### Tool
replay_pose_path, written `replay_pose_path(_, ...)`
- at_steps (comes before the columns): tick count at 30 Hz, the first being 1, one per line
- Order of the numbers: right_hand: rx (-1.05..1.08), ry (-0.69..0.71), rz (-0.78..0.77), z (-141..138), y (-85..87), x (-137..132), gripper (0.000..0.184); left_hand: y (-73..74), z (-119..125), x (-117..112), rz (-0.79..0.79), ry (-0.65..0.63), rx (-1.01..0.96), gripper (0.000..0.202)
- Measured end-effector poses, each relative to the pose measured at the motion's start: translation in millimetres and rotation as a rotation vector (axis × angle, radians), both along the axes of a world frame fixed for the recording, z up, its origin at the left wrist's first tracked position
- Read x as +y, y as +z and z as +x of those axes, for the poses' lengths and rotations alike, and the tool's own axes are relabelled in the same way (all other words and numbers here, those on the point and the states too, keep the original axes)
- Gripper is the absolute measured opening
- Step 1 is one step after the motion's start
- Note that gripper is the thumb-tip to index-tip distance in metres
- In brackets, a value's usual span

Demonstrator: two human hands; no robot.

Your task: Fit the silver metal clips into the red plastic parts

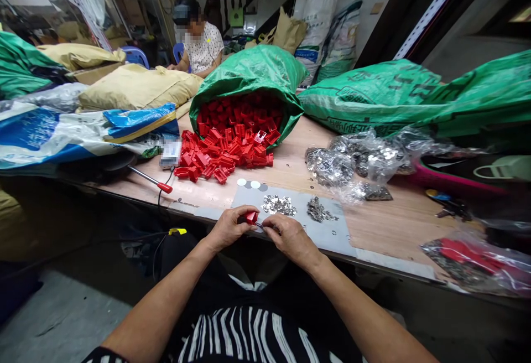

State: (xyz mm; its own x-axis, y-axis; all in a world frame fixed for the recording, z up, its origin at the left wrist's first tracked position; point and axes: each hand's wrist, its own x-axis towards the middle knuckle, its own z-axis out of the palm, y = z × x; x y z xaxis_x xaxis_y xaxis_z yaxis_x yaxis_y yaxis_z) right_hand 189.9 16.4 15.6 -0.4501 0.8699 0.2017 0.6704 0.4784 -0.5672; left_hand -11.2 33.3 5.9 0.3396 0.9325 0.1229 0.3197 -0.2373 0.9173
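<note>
My left hand (230,226) pinches a small red plastic piece (251,217) at the table's front edge. My right hand (286,234) is closed beside it, its fingertips pressed on a thin metal part (259,224) that meets the red piece. Just beyond the hands lie two little heaps of shiny metal clips (278,205) and darker metal clips (318,209) on a grey mat (340,233). Further back, a green sack (253,72) lies on its side and spills many red plastic pieces (226,147) onto the wooden table (385,219).
A clear bag of metal parts (360,161) lies right of the mat. A red-handled tool (151,179) and blue-white sacks (74,130) sit at left. More green sacks (415,94) fill the right. Another person (199,39) sits at the table's far end.
</note>
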Motion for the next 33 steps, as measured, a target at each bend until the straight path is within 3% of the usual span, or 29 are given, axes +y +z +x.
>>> replay_pose_path(16,-0.100,-0.117,-0.014,-17,5.7,-5,0.010,-4.9,1,-1,0.034,0.008,-0.015,0.028)
replay_pose_path(21,0.025,-0.067,-0.097,-8,8.8,-1,0.010,-7.4,0,-3,0.037,0.021,-0.047,0.029)
replay_pose_path(26,0.127,-0.063,-0.048,7,13.4,-10,0.016,-3.8,2,-11,0.045,0.060,-0.069,0.026)
replay_pose_path(29,0.149,-0.074,-0.085,14,16.9,-20,0.016,2.5,7,-23,-0.023,0.096,-0.185,0.028)
replay_pose_path(33,0.190,-0.027,-0.234,15,24.1,-33,0.026,13.3,18,-43,-0.262,0.142,-0.569,0.021)
